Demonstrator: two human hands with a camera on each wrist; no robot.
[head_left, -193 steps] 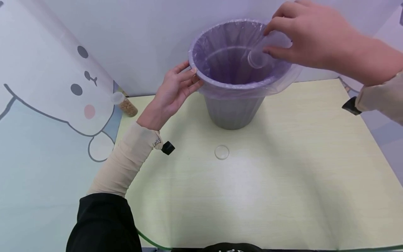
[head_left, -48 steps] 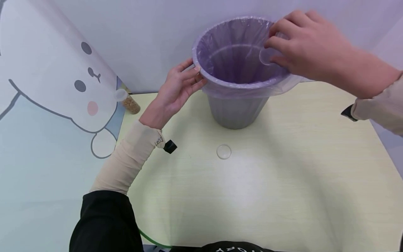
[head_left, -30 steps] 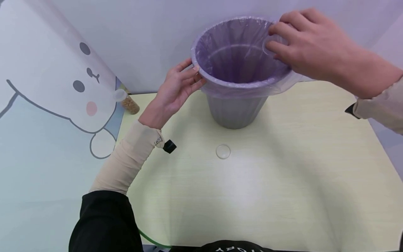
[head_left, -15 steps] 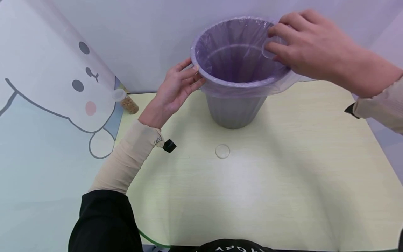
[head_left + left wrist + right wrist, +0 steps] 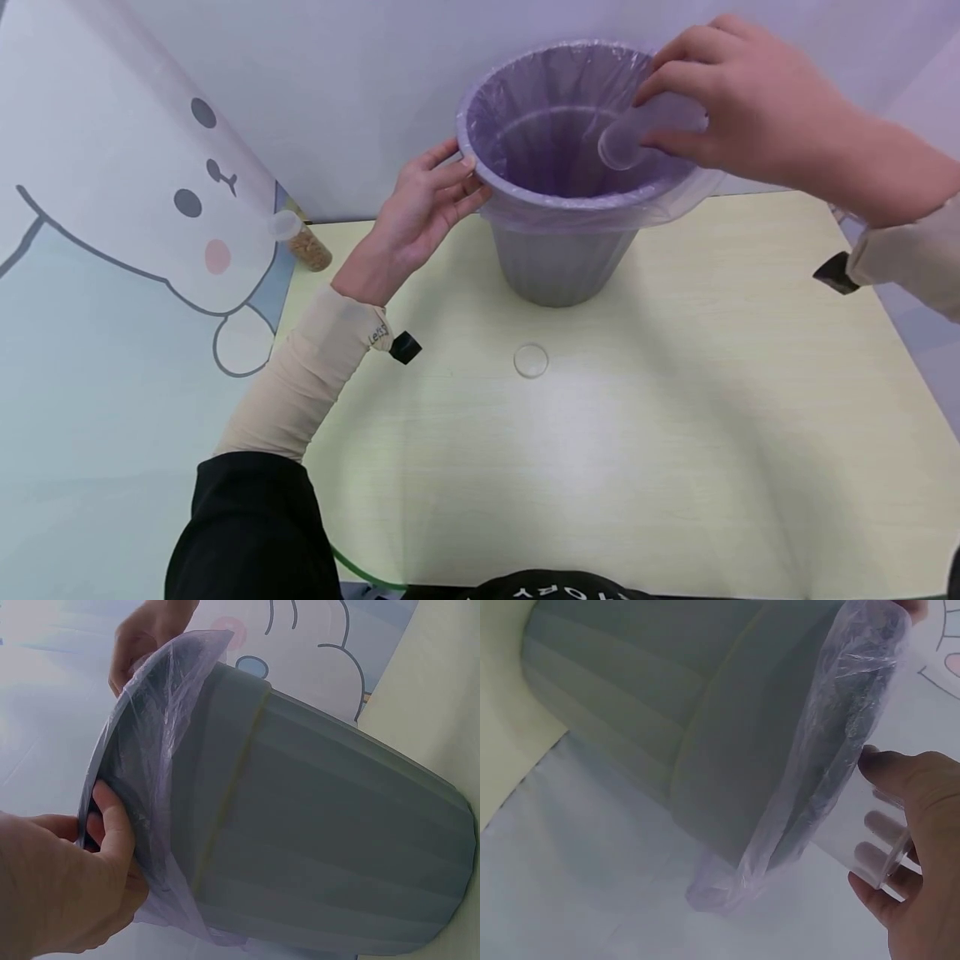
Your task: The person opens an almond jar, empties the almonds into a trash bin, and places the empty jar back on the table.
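Observation:
A grey trash bin (image 5: 562, 258) with a purple liner bag (image 5: 570, 83) folded over its rim stands at the back of the table. My left hand (image 5: 420, 212) holds the bin's rim at its left side, fingers curled round it in the left wrist view (image 5: 97, 877). Above the bin's right side, my right hand (image 5: 750, 108) grips a clear plastic jar (image 5: 633, 137). The jar is tilted, its round end over the bin's mouth; I see nothing inside it. In the right wrist view, fingers show through the clear wall of the jar (image 5: 851, 836).
A clear round lid (image 5: 531, 361) lies on the pale table (image 5: 570, 483) in front of the bin. At the back left, a jar (image 5: 307, 247) of brown bits with a whitish cap stands by the wall. A green cable (image 5: 367, 577) runs along the near edge.
Over the last half second my right hand has turned, and the jar has swung leftward over the bin, showing more of its side. The left hand keeps its hold on the rim.

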